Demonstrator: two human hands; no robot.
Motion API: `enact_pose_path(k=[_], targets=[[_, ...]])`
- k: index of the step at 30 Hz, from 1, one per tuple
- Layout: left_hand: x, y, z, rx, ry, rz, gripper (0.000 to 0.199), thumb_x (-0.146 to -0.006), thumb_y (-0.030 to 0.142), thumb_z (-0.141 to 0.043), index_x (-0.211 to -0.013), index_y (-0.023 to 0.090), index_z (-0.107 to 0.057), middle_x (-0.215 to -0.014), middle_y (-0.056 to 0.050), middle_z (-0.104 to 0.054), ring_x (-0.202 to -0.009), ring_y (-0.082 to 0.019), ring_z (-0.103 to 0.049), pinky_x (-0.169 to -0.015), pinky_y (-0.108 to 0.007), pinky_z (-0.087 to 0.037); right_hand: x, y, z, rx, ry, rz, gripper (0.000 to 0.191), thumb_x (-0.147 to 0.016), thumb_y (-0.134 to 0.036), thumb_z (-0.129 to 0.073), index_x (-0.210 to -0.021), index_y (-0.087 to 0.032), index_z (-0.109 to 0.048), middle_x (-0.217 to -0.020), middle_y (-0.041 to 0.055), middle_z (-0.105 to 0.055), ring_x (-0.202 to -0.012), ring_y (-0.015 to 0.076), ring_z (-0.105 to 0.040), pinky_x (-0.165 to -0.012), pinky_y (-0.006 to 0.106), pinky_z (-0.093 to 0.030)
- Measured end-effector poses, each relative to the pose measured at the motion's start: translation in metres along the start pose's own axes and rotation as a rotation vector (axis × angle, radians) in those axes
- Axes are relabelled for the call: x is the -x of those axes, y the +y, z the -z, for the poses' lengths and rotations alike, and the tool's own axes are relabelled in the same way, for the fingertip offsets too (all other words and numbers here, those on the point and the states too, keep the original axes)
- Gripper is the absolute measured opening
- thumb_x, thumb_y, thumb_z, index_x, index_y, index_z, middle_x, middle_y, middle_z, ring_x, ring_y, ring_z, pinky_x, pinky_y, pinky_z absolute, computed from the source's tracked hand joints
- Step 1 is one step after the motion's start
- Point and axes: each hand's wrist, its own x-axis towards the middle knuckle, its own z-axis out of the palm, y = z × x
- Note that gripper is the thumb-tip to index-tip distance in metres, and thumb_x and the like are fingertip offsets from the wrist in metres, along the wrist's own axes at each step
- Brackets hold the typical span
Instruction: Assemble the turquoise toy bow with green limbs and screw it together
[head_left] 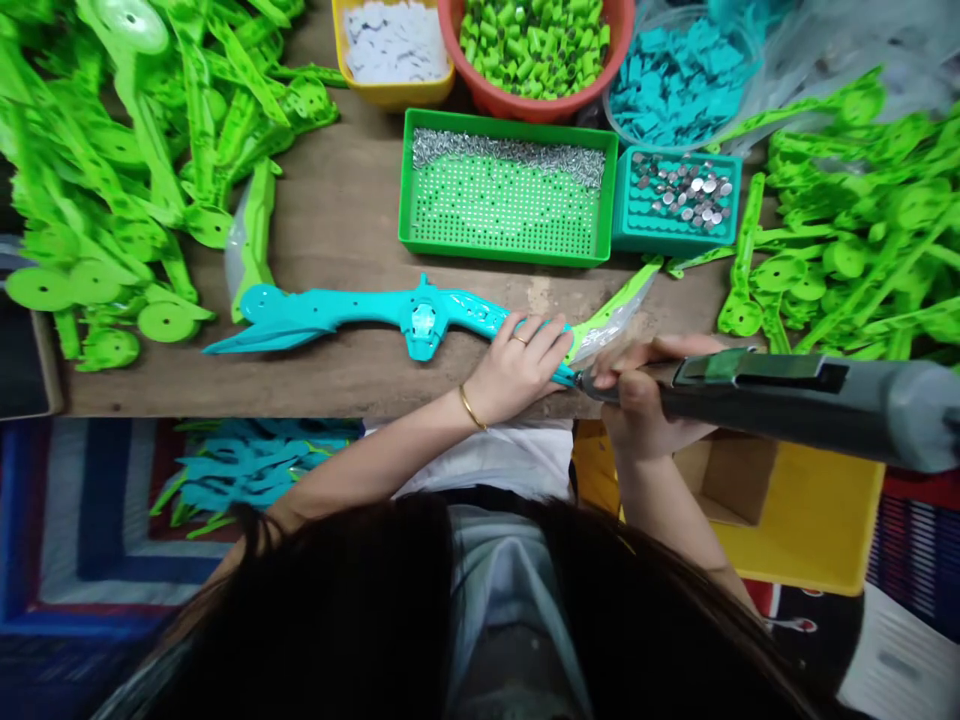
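Note:
A turquoise plastic toy bow [360, 307] with lime-green limbs lies across the wooden table in front of me. My left hand [523, 370], with a ring and a gold bracelet, presses over its right end, fingers closed on the plastic. In my right hand [652, 395] is a dark electric screwdriver [780, 395], held nearly level. Its tip meets the bow's right end beside my left fingers. The exact contact spot is partly hidden by my hands. A green limb [611, 320] with a clear film-like edge sticks out past my left hand.
A green perforated tray [506, 250] of screws and a teal box [675, 232] of metal discs stand behind the bow. Tubs of small parts sit farther back. Lime-green pieces [127, 170] pile up left and right. A crate [97, 590] of turquoise parts is below the table.

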Motion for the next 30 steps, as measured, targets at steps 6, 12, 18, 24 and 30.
enact_pose_path(k=[6, 12, 18, 24, 30], targets=[[0.007, 0.000, 0.007, -0.022, -0.011, -0.079, 0.053, -0.087, 0.046, -0.061, -0.129, 0.014, -0.055, -0.140, -0.016, -0.053, -0.133, -0.032, -0.045, -0.112, -0.054, -0.032, -0.080, 0.002, -0.031, -0.074, 0.225, 0.125, 0.022, -0.076, -0.031, -0.075, -0.097, -0.027, -0.068, -0.078, -0.0046, -0.069, -0.043, 0.0057, -0.051, -0.038, 0.021, -0.041], [0.000, 0.000, 0.004, -0.056, 0.065, 0.042, 0.072, -0.089, 0.065, -0.045, -0.130, 0.007, -0.054, -0.133, -0.020, -0.058, -0.127, -0.033, -0.050, -0.112, -0.051, -0.032, -0.149, 0.098, -0.054, 0.129, 0.361, 0.108, 0.046, -0.075, -0.063, -0.066, -0.099, -0.026, -0.054, -0.081, -0.0013, -0.059, -0.055, 0.0073, -0.049, -0.052, 0.029, -0.048], [-0.008, -0.006, -0.006, -0.019, 0.019, 0.079, 0.082, -0.087, 0.074, -0.033, -0.128, 0.007, -0.056, -0.114, -0.017, -0.067, -0.111, -0.028, -0.058, -0.105, -0.045, -0.037, -0.155, 0.136, -0.050, 0.355, 0.217, -0.017, 0.057, -0.080, -0.076, -0.045, -0.105, -0.026, -0.048, -0.083, 0.0024, -0.058, -0.062, 0.0103, -0.050, -0.065, 0.033, -0.052], [-0.006, -0.006, -0.009, 0.013, 0.096, 0.086, 0.084, -0.087, 0.075, -0.031, -0.125, 0.005, -0.058, -0.110, -0.015, -0.068, -0.107, -0.026, -0.059, -0.104, -0.044, -0.037, -0.153, 0.125, -0.060, 0.316, 0.363, 0.079, 0.056, -0.076, -0.073, -0.056, -0.099, -0.023, -0.048, -0.081, -0.0007, -0.057, -0.053, 0.0064, -0.046, -0.055, 0.029, -0.046], [-0.005, -0.008, -0.012, 0.007, 0.100, 0.069, 0.085, -0.085, 0.076, -0.035, -0.126, 0.004, -0.057, -0.108, -0.016, -0.067, -0.107, -0.027, -0.059, -0.101, -0.043, -0.039, -0.149, 0.120, -0.060, 0.192, 0.326, 0.074, 0.034, -0.078, -0.061, -0.064, -0.089, -0.031, -0.054, -0.070, -0.0048, -0.057, -0.050, 0.0082, -0.049, -0.052, 0.031, -0.049]])
